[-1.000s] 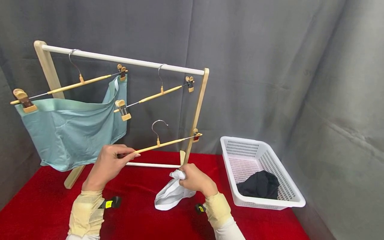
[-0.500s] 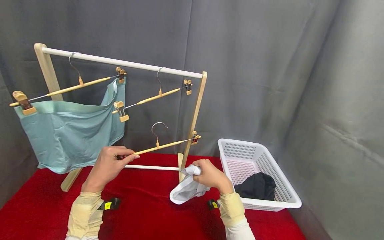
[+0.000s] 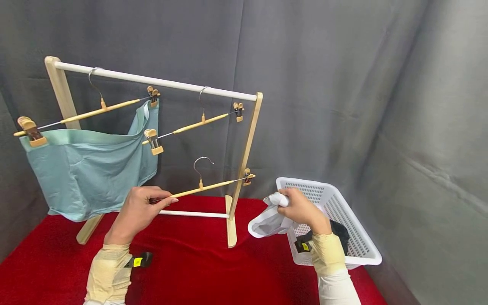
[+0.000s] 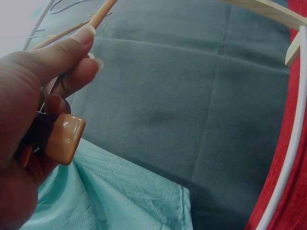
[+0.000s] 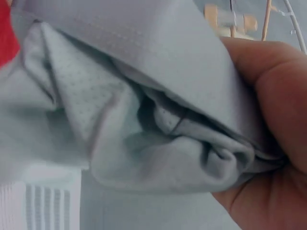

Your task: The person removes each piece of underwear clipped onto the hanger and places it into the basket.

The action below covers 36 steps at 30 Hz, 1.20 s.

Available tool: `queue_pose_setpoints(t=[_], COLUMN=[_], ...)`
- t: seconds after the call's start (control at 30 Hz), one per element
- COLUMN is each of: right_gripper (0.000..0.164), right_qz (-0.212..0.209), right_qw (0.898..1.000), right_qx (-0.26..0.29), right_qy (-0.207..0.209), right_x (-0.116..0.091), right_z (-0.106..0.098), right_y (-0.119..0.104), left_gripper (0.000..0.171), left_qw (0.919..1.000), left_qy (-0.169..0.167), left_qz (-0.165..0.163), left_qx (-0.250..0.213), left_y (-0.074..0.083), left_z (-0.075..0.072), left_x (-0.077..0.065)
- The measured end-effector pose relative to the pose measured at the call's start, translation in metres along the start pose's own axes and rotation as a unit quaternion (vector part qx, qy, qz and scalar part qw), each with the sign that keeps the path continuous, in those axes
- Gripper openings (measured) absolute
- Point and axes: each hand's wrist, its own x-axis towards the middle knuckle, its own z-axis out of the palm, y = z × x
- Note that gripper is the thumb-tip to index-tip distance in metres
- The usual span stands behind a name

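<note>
My left hand (image 3: 139, 209) pinches the rod of a wooden clip hanger (image 3: 213, 185) between thumb and fingers, its metal hook pointing up. One of the hanger's clips (image 4: 66, 139) pokes out beneath the fingers in the left wrist view. Bunched in my right hand (image 3: 303, 207) is a pair of white underpants (image 3: 268, 222), gripped at one end with the rest drooping to the left. The right wrist view shows the stitched band of this cloth and a fine dotted weave. Hand and cloth overlap the left side of a white basket (image 3: 364, 261).
A wooden rack with a white bar (image 3: 164, 81) stands at the left. Teal boxer shorts (image 3: 95, 169) hang there from a clip hanger, beside another hanger (image 3: 202, 122) with bare clips. Black cloth (image 3: 341, 235) lies in the basket. Red cloth (image 3: 206, 267) covers the table.
My right hand has carried the white underpants rightward and up, from near the rack's foot to the basket's left side. The left hand with its hanger has stayed nearly still.
</note>
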Motion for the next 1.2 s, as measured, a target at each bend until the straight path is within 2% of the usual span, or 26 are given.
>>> queue_pose_setpoints(t=[0.27, 0.47, 0.7, 0.8, 0.97, 1.07, 1.2], right_gripper=[0.022, 0.02, 0.019, 0.019, 0.023, 0.024, 0.024], right_qz=[0.028, 0.043, 0.063, 0.087, 0.124, 0.131, 0.137], right_qw=[0.998, 0.996, 0.991, 0.989, 0.986, 0.985, 0.984], right_qx=[-0.012, -0.035, -0.067, -0.069, -0.071, -0.081, -0.098], right_qy=[0.05, 0.076, 0.101, 0.097, 0.086, 0.082, 0.053], right_x=[-0.007, -0.011, -0.027, -0.034, -0.045, -0.048, -0.05], right_z=[-0.034, -0.057, -0.067, -0.066, -0.065, -0.066, -0.066], right_y=[0.027, 0.043, 0.074, 0.088, 0.105, 0.111, 0.115], left_gripper=[0.009, 0.008, 0.007, 0.008, 0.007, 0.008, 0.008], left_qw=[0.9999, 0.9999, 0.9996, 0.9993, 0.9995, 0.9996, 0.9993], left_qy=[-0.002, -0.001, -0.007, -0.009, -0.007, -0.008, -0.004], left_qz=[-0.013, -0.01, -0.028, -0.035, -0.029, -0.029, -0.036], left_qx=[0.01, 0.012, 0.009, 0.0, -0.003, 0.0, -0.004], left_y=[0.0, 0.0, -0.002, -0.004, -0.005, -0.005, -0.006], left_z=[-0.002, -0.003, -0.002, -0.001, 0.0, -0.001, -0.003], left_x=[0.001, 0.003, -0.001, -0.004, -0.004, -0.003, -0.004])
